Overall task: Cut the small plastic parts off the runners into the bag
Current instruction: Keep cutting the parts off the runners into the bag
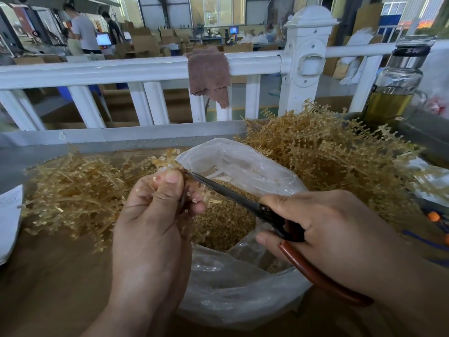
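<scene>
My left hand [155,215] pinches a tan plastic runner [167,160] between thumb and fingers, over the mouth of a clear plastic bag [243,288]. The bag holds a heap of small tan cut parts [226,222]. My right hand [323,229] grips scissors [243,200] with dark blades and red-brown handles. The blade tips reach the runner just beside my left thumb. A pile of runners with parts on them [328,152] lies to the right, and a pile of bare-looking runners [77,190] lies to the left.
A white railing [136,69] with a brown cloth [209,71] over it runs behind the table. A glass bottle of yellow liquid [393,88] stands at the right. White paper [9,220] lies at the left edge. People work in the background.
</scene>
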